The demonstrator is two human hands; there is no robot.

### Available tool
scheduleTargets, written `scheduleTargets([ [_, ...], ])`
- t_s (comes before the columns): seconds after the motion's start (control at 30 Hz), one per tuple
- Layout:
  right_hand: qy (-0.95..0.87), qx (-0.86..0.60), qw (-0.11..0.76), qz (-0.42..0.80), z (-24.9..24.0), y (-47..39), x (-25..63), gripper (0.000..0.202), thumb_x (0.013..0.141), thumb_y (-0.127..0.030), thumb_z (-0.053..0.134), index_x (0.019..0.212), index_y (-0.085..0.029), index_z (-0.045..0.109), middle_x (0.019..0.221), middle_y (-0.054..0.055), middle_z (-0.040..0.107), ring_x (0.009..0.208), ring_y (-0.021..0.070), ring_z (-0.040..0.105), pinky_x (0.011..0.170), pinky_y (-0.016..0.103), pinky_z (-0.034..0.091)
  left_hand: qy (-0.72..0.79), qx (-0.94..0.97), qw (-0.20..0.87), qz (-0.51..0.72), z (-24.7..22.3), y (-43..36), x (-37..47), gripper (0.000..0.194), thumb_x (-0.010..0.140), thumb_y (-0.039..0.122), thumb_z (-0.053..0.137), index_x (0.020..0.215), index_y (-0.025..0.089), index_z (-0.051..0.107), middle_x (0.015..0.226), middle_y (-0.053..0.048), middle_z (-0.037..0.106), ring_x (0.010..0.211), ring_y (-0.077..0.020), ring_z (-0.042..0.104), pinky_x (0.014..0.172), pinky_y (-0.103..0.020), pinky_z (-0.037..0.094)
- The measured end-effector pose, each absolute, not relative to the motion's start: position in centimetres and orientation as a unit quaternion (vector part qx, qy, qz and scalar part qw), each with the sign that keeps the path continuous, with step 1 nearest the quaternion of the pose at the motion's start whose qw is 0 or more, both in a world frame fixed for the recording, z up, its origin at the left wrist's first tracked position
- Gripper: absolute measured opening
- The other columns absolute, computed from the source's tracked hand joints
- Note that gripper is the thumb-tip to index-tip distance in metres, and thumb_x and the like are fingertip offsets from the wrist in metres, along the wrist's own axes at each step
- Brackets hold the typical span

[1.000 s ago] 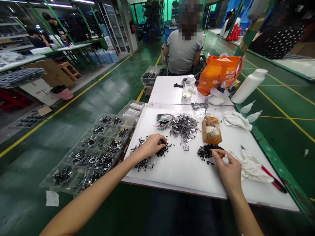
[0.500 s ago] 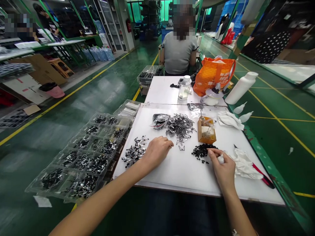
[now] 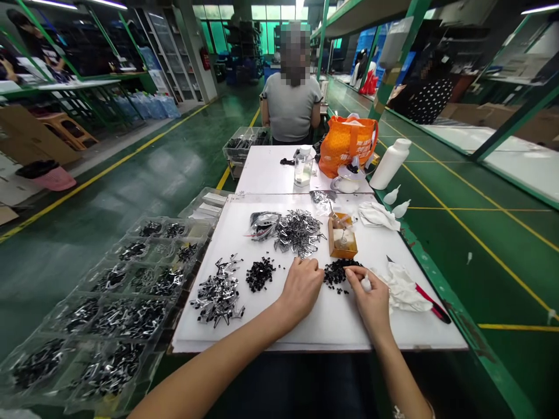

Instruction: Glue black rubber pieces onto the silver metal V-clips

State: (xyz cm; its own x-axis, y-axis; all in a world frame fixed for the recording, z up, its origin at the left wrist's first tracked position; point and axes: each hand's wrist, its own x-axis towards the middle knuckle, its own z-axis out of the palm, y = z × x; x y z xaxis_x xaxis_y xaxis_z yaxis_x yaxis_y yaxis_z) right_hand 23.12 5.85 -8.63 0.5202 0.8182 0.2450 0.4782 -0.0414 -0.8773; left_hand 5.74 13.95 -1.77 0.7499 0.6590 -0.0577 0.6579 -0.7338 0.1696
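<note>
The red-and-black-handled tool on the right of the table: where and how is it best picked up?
Probably by the black end of its handle, with the right hand coming from above and the right. That end lies bare, whereas the crumpled white cloth hides the middle, and a pointed tip, seemingly the same tool's, juts out beyond.

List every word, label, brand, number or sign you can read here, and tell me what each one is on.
No text can be read with certainty.
Orange tote bag: white printed characters, partly folded and too blurred to quote.
Near white tabletop: tiny marks by its far left corner, too faint to read.
Red fire extinguisher on the pillar: too small to read any label.
White bottle: no print visible.
</note>
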Motion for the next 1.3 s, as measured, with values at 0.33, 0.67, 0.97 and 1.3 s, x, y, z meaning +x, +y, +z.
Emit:
scheduleTargets([
  [0.33,-0.446,-0.706,0.524,0.168,-8.2,5.7,22.9,0.039,0.101,-0.055,0.068,0.104,-0.017,0.073,0.094,0.003,0.073,0.087,0.0190,0.071,0.086,0.040,0.060,0.450,0.890,0.075,0.012,0.5,14.6,0.9,0.019,0.103,0.030,0.071,0.116,0.017,0.073,0.120,-0.008,0.075,0.107,-0.0243,0.074,0.095,-0.047,0.062],
  [0.67,-0.422,-0.711,0.535,0.174,-7.4,5.6,22.7,0.045,0.091,-0.063,0.072,0.096,-0.019,0.079,0.085,0.005,0.075,0.083,0.0221,0.070,0.083,0.040,0.057,0.453,0.890,0.043,0.032,0.0,14.3,-2.8,0.023,0.102,0.027,0.071,0.124,0.018,0.072,0.129,-0.009,0.073,0.116,-0.0268,0.071,0.099,-0.050,0.060],
  [0.97,-0.411,-0.708,0.547,0.179,-7.5,5.6,22.8,0.049,0.090,-0.066,0.073,0.097,-0.018,0.077,0.088,0.004,0.074,0.085,0.0211,0.069,0.086,0.042,0.057,0.490,0.868,-0.024,0.078,-0.9,14.7,-2.5,0.017,0.102,0.029,0.072,0.113,0.017,0.074,0.119,-0.008,0.075,0.110,-0.0255,0.073,0.099,-0.051,0.060],
  [1.3,-0.338,-0.702,0.591,0.207,-6.4,5.5,22.5,0.058,0.086,-0.073,0.069,0.098,-0.018,0.081,0.077,0.004,0.068,0.074,0.0222,0.060,0.080,0.040,0.051,0.452,0.869,-0.006,0.200,-4.0,11.8,1.8,0.024,0.100,0.025,0.075,0.123,0.018,0.073,0.134,-0.010,0.072,0.128,-0.0304,0.068,0.108,-0.057,0.056],
])
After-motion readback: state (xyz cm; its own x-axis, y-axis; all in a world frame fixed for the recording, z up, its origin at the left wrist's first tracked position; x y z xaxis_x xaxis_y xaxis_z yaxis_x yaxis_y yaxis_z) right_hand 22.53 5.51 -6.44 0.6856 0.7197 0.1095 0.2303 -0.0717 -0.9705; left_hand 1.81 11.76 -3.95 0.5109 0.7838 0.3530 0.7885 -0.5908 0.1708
